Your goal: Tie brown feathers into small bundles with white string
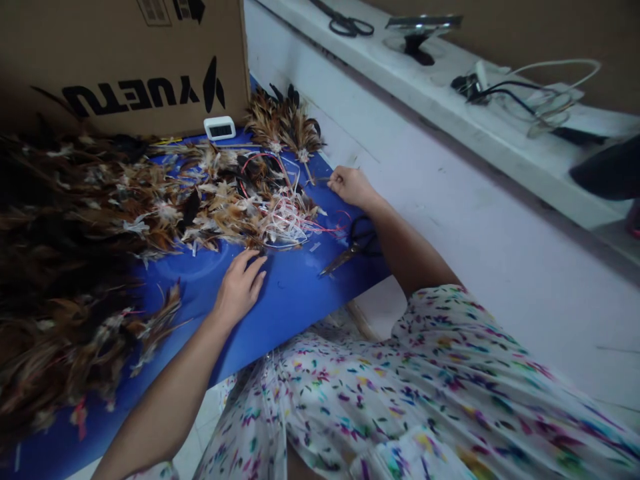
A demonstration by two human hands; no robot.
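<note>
My left hand (241,285) rests on the blue table (285,293) by the front edge of a wide pile of brown feathers (220,207); its fingers are spread and nothing shows in them. My right hand (350,185) is closed in a pinch on a thin brown feather (320,179) near the table's right edge. Between the hands lies a tangle of white and pink strings (287,219). Black-handled scissors (354,247) lie on the blue surface below my right hand.
A cardboard box (150,53) stands at the back, with a small white digital clock (219,128) before it. Bundled feathers (283,123) lean by the wall. More feathers (65,347) cover the left. A white ledge (450,123) carries scissors (350,25) and cables (530,100).
</note>
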